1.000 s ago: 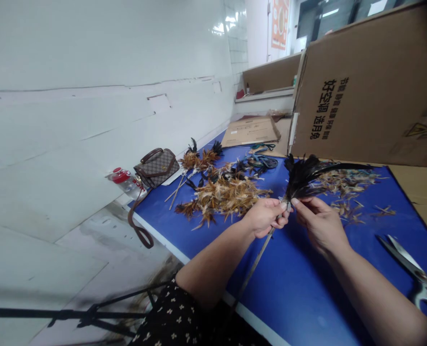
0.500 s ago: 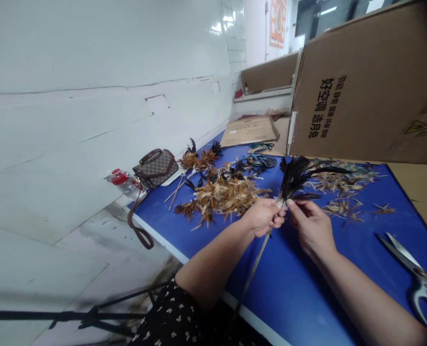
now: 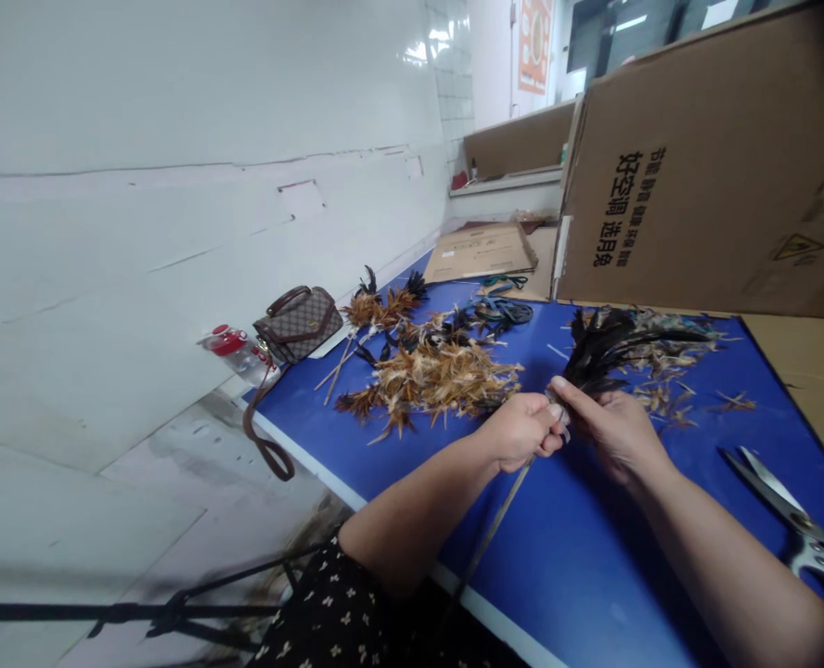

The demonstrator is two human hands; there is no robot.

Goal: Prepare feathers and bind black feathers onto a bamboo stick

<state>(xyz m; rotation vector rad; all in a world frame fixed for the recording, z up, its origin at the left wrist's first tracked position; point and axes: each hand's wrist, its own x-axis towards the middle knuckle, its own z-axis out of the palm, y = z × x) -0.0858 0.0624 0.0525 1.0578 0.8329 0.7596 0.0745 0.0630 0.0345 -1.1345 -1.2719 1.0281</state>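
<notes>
A thin stick (image 3: pixel 495 527) slants up from the table's front edge, with a bunch of long black feathers (image 3: pixel 603 351) at its far end. My left hand (image 3: pixel 525 430) is closed around the stick just below the feathers. My right hand (image 3: pixel 611 427) is closed at the feathers' base, thumb on top and close to the left fingertips. A bit of pale material shows between the fingers, too small to name. To the left of my hands lies a heap of golden-brown feathers (image 3: pixel 446 376). Open-bladed scissors (image 3: pixel 794 520) rest right of my right arm.
Loose mixed feathers (image 3: pixel 676 339) lie at the back right of the blue table (image 3: pixel 593 594). Feathered sticks (image 3: pixel 384 306), a coil of blue cord (image 3: pixel 506 311) and flat cardboard (image 3: pixel 482 252) are farther back. A handbag (image 3: pixel 301 325) and bottle (image 3: pixel 238 353) stand left; a large carton (image 3: pixel 704 176) rises behind.
Both hands have shifted slightly right with the stick. The black feathers have tilted over to the right, and my right thumb now lies across their base.
</notes>
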